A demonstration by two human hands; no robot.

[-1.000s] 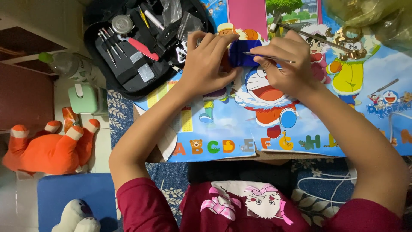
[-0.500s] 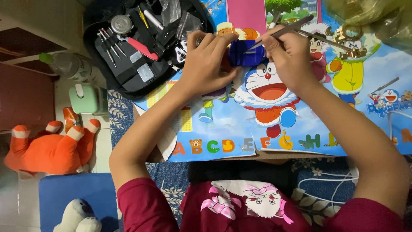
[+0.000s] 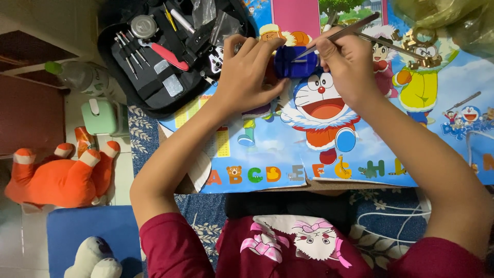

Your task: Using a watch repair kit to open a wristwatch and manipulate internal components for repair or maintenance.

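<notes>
My left hand [image 3: 247, 77] rests on a colourful cartoon mat [image 3: 360, 139] and steadies a small blue plastic block [image 3: 294, 63] with its fingers. My right hand [image 3: 346, 64] grips a pair of metal tweezers [image 3: 343, 32], whose tips point down-left onto the top of the blue block. A gold metal watch band [image 3: 419, 51] lies on the mat just right of my right hand.
An open black tool case [image 3: 154, 62] with small screwdrivers, a red-handled tool and a round metal part lies at the upper left. An orange plush toy [image 3: 62, 175], a mint green box [image 3: 100, 116] and a blue cushion [image 3: 92, 231] sit left. A yellowish plastic bag [image 3: 442, 18] is top right.
My right hand has lifted and turned the tweezers, so their tips now meet the blue block from the upper right. The left hand stays on the block.
</notes>
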